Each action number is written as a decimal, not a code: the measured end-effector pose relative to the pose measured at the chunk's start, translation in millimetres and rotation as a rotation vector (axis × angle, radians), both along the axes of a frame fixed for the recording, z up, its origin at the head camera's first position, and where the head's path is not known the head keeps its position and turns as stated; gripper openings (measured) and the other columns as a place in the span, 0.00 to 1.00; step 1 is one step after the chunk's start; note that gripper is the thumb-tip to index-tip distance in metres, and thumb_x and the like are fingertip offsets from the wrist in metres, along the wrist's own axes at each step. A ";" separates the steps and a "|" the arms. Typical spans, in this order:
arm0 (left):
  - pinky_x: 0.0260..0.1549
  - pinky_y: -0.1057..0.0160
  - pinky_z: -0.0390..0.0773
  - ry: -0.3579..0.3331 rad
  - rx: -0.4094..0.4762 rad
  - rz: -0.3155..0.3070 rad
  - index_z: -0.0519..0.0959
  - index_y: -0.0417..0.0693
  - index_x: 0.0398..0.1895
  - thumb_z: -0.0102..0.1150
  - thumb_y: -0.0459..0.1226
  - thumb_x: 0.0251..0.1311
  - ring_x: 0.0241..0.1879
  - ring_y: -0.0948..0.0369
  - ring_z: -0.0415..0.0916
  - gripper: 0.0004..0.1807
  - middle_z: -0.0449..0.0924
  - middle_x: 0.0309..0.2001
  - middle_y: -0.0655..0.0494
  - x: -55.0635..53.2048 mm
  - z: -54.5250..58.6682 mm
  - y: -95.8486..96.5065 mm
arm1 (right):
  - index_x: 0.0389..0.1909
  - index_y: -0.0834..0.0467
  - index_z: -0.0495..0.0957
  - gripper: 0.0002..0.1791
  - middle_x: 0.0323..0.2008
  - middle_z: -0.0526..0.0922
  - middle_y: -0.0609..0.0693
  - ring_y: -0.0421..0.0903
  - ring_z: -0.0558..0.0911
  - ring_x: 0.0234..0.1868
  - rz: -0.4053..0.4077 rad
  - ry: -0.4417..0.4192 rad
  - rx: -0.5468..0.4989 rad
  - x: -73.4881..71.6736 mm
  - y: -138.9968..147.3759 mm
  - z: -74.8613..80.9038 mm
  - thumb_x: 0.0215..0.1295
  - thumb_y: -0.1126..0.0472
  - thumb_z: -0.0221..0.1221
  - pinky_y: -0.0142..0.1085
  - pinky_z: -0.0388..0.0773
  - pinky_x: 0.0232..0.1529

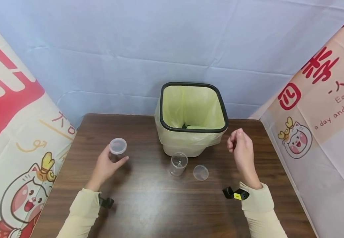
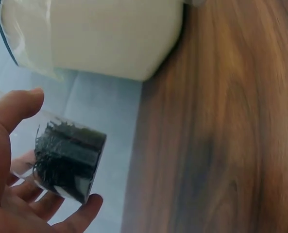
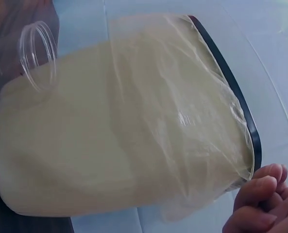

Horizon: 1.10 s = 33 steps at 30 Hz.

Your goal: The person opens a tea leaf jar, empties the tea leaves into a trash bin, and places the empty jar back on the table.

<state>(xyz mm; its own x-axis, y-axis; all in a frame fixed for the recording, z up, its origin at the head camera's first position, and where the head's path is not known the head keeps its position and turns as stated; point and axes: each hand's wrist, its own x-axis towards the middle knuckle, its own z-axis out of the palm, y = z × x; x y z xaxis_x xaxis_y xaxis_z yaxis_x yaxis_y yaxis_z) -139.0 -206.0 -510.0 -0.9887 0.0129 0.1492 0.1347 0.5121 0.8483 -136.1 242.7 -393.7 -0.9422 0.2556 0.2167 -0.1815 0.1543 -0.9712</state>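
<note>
My left hand (image 1: 107,167) grips a clear lidded jar (image 1: 118,149), thumb on one side and fingers round the other. Dark shredded stuff (image 2: 68,158) fills its lower part in the left wrist view, where the jar is held above the table. To the right of the bin, my right hand (image 1: 241,148) is raised with loosely curled fingers; I see nothing in it. Between the hands, an uncovered clear jar (image 1: 178,164) stands before the bin. A round clear lid (image 1: 200,172) lies flat beside it.
A cream bin (image 1: 181,150) with a black rim and pale plastic liner stands at the table's back. Something small and dark (image 1: 184,125) shows inside it. Behind the wooden table (image 1: 148,205) hangs a pale blue cloth (image 1: 124,76); printed cloths flank both sides.
</note>
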 end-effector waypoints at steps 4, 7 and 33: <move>0.49 0.47 0.75 -0.007 -0.003 -0.059 0.73 0.44 0.62 0.80 0.38 0.51 0.51 0.53 0.76 0.36 0.80 0.53 0.47 5.5 8.9 6.4 | 0.29 0.74 0.62 0.28 0.17 0.68 0.49 0.41 0.67 0.18 0.038 0.079 -0.020 8.1 -4.6 -5.4 0.84 0.53 0.39 0.29 0.66 0.19; 0.48 0.48 0.75 -0.016 -0.009 -0.093 0.74 0.46 0.62 0.81 0.39 0.50 0.50 0.54 0.76 0.36 0.82 0.52 0.49 8.7 14.0 10.3 | 0.27 0.75 0.61 0.26 0.16 0.68 0.50 0.41 0.67 0.18 0.090 0.159 -0.041 13.1 -7.5 -10.5 0.84 0.58 0.40 0.30 0.64 0.19; 0.45 0.54 0.78 0.028 0.046 -0.185 0.78 0.45 0.59 0.82 0.34 0.44 0.47 0.57 0.80 0.35 0.82 0.47 0.56 49.0 20.5 90.9 | 0.32 0.76 0.62 0.07 0.31 0.79 0.49 0.40 0.78 0.27 0.276 0.360 -0.229 46.7 -50.5 -65.2 0.70 0.76 0.44 0.27 0.69 0.21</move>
<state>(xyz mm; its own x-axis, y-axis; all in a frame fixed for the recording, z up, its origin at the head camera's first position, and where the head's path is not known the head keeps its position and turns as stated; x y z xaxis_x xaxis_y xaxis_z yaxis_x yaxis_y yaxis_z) -89.9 -115.2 -489.5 -0.9656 0.1866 0.1809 0.2466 0.4370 0.8650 -89.4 192.2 -458.9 -0.8574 0.0868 0.5073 -0.5147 -0.1558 -0.8431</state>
